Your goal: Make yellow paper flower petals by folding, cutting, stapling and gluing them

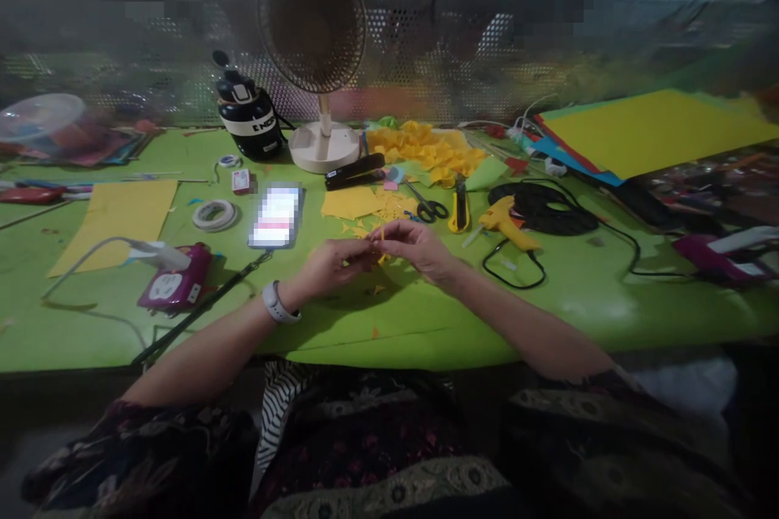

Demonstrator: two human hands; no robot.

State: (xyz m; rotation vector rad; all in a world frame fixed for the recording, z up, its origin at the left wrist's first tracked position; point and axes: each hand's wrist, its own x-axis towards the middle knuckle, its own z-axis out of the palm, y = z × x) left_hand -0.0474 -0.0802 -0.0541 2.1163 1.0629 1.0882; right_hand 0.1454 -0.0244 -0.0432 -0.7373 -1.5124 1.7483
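Fingers (389,237) of right hand (419,250) pinched shut on small yellow piece (382,233); piece stands upright between tips. Left hand (332,266) fingers closed on same piece from left; two-sided pinch likely steadies it. Both hands low over bench (426,316), centre, forearms crossing near edge. Yellow offcuts (353,203) just beyond hands. Scissors (429,208), cutter (460,212), glue gun (504,223) to right, within arm's reach. Phone (277,216) to left, apart from hands.
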